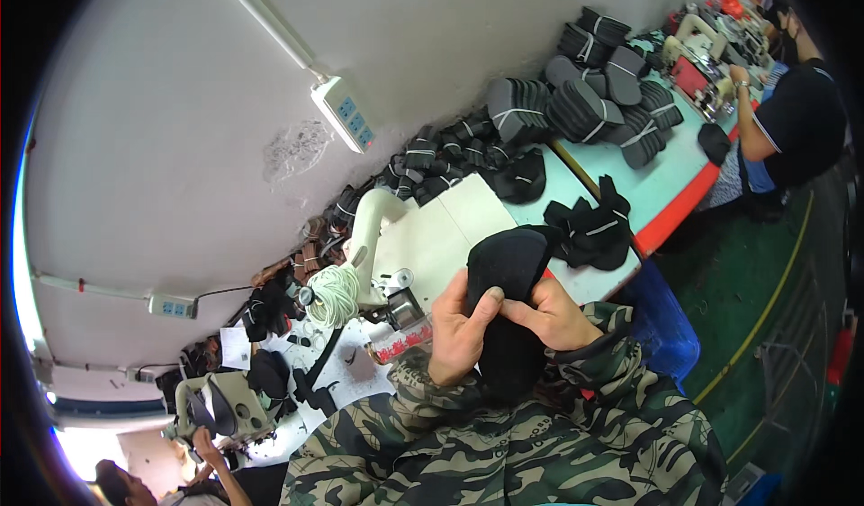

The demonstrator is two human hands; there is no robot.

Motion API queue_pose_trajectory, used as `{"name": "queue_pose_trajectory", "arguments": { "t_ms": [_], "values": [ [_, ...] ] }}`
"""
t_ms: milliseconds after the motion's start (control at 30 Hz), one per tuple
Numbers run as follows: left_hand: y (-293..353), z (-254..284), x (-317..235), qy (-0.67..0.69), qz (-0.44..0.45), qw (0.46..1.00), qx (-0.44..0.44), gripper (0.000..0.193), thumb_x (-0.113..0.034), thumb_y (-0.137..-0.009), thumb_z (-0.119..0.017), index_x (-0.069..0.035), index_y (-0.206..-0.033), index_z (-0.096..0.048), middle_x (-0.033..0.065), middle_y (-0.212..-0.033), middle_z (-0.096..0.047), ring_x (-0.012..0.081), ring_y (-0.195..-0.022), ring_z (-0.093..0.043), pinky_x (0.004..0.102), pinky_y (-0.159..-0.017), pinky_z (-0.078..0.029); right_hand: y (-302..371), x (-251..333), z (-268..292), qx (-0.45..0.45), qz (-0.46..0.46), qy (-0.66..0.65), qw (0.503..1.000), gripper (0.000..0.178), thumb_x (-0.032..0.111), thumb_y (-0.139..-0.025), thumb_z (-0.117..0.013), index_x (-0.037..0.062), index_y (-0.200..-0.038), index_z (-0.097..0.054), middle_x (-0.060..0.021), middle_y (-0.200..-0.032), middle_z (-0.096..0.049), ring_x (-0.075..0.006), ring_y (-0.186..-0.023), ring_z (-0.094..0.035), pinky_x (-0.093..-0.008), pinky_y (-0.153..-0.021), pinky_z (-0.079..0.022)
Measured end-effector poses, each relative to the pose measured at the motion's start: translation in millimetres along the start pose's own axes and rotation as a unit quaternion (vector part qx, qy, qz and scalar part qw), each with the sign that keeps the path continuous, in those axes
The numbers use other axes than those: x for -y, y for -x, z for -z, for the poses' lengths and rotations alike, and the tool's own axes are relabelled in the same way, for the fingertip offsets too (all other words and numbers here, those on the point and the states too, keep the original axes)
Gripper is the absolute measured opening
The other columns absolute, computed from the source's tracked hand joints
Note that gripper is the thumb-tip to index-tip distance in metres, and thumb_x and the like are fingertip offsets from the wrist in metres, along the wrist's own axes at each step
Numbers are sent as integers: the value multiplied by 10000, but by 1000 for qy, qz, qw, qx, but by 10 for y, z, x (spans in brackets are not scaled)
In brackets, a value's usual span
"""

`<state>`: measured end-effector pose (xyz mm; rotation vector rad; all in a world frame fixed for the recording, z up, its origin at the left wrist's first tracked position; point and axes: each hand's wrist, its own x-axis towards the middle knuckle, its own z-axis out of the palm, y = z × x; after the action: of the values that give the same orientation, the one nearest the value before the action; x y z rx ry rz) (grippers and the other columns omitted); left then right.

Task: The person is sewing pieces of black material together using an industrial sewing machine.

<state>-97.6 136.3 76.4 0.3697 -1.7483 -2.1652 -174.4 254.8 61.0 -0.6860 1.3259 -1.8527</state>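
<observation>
Close in front of my chest I hold a black cloth piece (509, 261), long and rounded at both ends like a shoe part; its exact kind I cannot make out. My left hand (459, 328) grips its left side, thumb pressed on top. From the right, my right hand (560, 319) pinches the middle, its thumb meeting the left thumb. Fingers beneath the cloth are hidden. Beyond my left hand stands a cream sewing machine (369, 236) with a coil of pale cord (333, 296) beside it. Past my right hand lie tied black cloth pieces (594, 229).
Tied stacks of dark sole-shaped pads (576, 108) crowd the table against the wall. A blue plastic crate (664, 326) stands low at my right. One co-worker (796, 101) sits at the far right; another (126, 486) works at a sewing machine (225, 407) lower left.
</observation>
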Motion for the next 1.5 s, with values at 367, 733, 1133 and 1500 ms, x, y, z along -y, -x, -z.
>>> {"name": "queue_pose_trajectory", "arguments": {
  "t_ms": [367, 733, 1133, 1500],
  "values": [
    [322, 830, 105, -60, 33, 993, 96, 161, -114, -856, -542, 32, -874, -607, 44, -734, -591, 70, -629, -514, 208, -564, -422, 498, -47, -502, 8, -216, 95, 972, 205, 154, -870, -506, -38, -921, -557, -14, -810, -582, -61, -716, -521, -220, -621, -437],
    [1524, 3262, 1131, -538, 184, 817, -96, 147, -178, -792, -533, -65, -808, -625, 169, -681, -601, 328, -624, -594, 408, -575, -470, 761, -623, -971, -119, -219, 9, 968, 183, 110, -841, -520, -27, -959, -546, -51, -865, -593, -112, -735, -555, -244, -668, -448],
    [894, 4262, 1102, -647, 166, 724, -170, 129, -141, -686, -556, -75, -758, -639, 159, -745, -613, 327, -726, -596, 413, -642, -473, 743, -682, -1177, -237, -161, 21, 958, 184, 203, -865, -497, 20, -885, -486, -63, -661, -527, -151, -548, -519, -265, -496, -419],
    [1009, 4049, 395, -522, 112, 775, -337, 112, -159, -650, -609, -60, -702, -601, 138, -678, -611, 317, -685, -604, 394, -628, -482, 679, -704, -964, -141, -146, -5, 979, 178, 205, -889, -487, 41, -951, -462, -49, -682, -514, -135, -565, -503, -262, -523, -430]
  ]
}}
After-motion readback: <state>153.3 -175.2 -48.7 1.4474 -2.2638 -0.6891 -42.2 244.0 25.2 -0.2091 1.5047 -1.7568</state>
